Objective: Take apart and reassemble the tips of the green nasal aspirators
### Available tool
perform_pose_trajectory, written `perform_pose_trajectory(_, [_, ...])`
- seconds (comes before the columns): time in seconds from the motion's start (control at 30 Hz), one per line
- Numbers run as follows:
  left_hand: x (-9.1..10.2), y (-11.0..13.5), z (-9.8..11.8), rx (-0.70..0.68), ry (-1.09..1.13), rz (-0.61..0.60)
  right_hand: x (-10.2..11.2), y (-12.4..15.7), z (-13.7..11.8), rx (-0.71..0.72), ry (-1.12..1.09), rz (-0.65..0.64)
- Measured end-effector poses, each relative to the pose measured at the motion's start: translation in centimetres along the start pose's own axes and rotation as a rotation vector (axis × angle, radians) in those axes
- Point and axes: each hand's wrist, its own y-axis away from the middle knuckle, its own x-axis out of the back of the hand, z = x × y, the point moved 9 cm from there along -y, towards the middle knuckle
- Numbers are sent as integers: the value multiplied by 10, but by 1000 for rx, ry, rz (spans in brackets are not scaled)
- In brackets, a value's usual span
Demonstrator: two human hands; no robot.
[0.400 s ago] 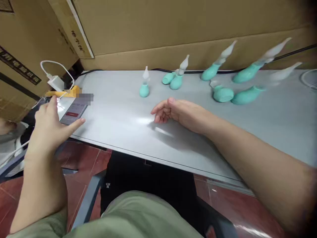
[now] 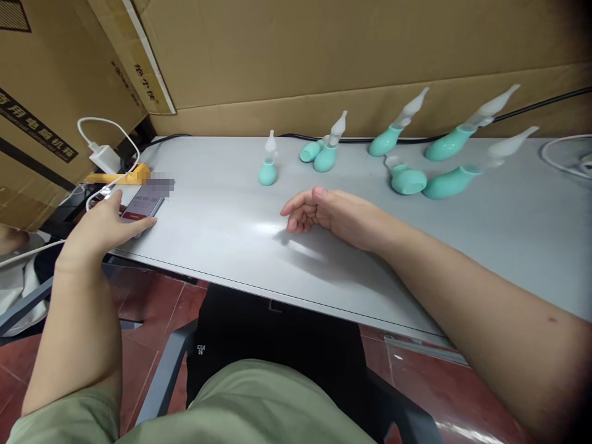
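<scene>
My left hand (image 2: 99,225) is at the left end of the table, over the near end of a phone (image 2: 147,200) with a lit screen. Its thumb stretches across to the phone's right edge, the fingers apart on the far left side and partly hidden. Whether it grips the phone is not plain. My right hand (image 2: 319,213) hovers over the middle of the table, palm inward, fingers loosely curled and apart, holding nothing. Nearest to it stands an upright teal bulb syringe (image 2: 267,171) with a clear nozzle. Another teal bulb syringe (image 2: 326,157) leans behind.
More bulb syringes lie to the right, among them one (image 2: 386,140) by the cardboard wall (image 2: 324,55) and one (image 2: 453,184) nearer. A white charger (image 2: 105,158) with a cable and a yellow object (image 2: 134,176) are at the table's left end.
My left hand has come down and right onto the near end of the phone. My right hand has barely moved, and the view has shifted slightly.
</scene>
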Motion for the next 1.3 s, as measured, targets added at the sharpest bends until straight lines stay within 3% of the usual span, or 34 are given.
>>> perform_pose_trajectory(0.1, [0, -8, 6, 89, -13, -76, 1, -1, 0, 1, 13, 6])
perform_pose_trajectory(0.33, [7, -41, 49, 44, -23, -25, 4, -4, 3, 11, 32, -4])
perform_pose_trajectory(0.73, [0, -111, 70, 41, -23, 116, 1, -2, -1, -2, 42, 1])
perform_pose_trajectory(0.8, [2, -112, 78, 44, -32, 103, 0, -2, -2, -5, 42, -1])
perform_pose_trajectory(0.9, [9, -93, 104, 15, -89, 100, 0, -3, -2, -12, 22, 1])
perform_pose_trajectory(1.03, [24, -55, 174, -272, -47, 173, 2, -3, -3, 1, -9, 30])
perform_pose_trajectory(1.13, [11, -46, 214, -447, 138, 38, 7, -2, -7, 45, -26, 80])
perform_pose_trajectory(1.3, [-37, -48, 252, -735, 606, -294, 21, 2, -18, 162, -11, 245])
